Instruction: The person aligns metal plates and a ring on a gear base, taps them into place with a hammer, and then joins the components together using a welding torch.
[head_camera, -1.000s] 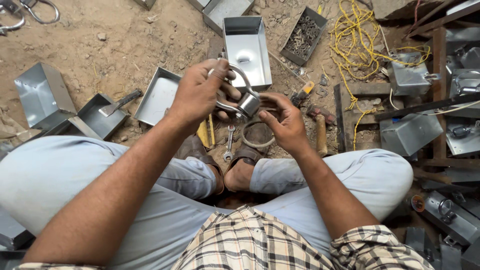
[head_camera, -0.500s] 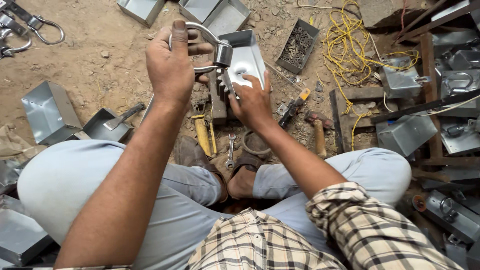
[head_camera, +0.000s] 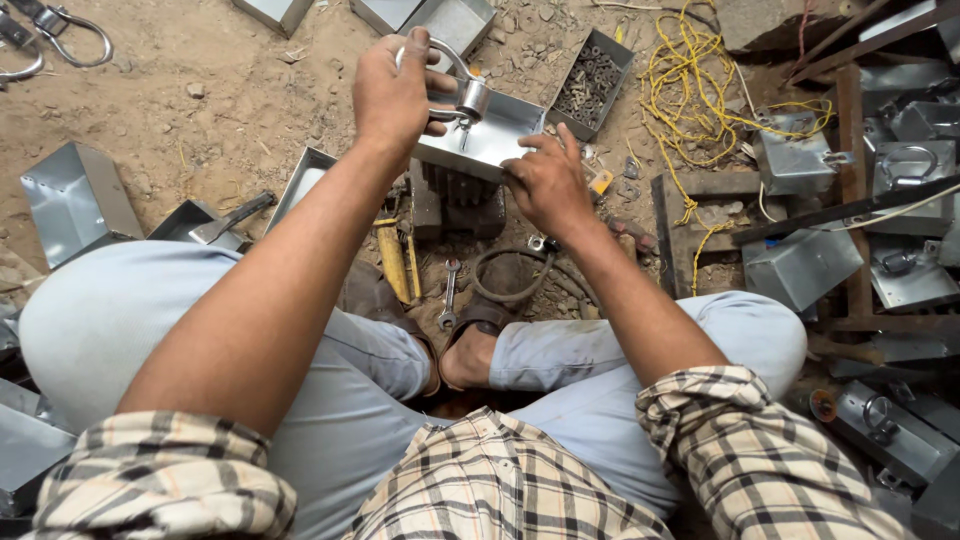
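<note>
Left hand (head_camera: 392, 92) closed around curved metal loop (head_camera: 452, 62) with cylindrical lock body, raised over open sheet-metal box (head_camera: 490, 140). Right hand (head_camera: 545, 182) half open, fingertips pressing box's near edge; box perched on dark block above dirt floor (head_camera: 200, 130). Risks: thin box tipping off narrow support; sharp folded edges cutting fingers; smooth loop slipping. Tray of small dark screws (head_camera: 592, 82) just beyond box.
</note>
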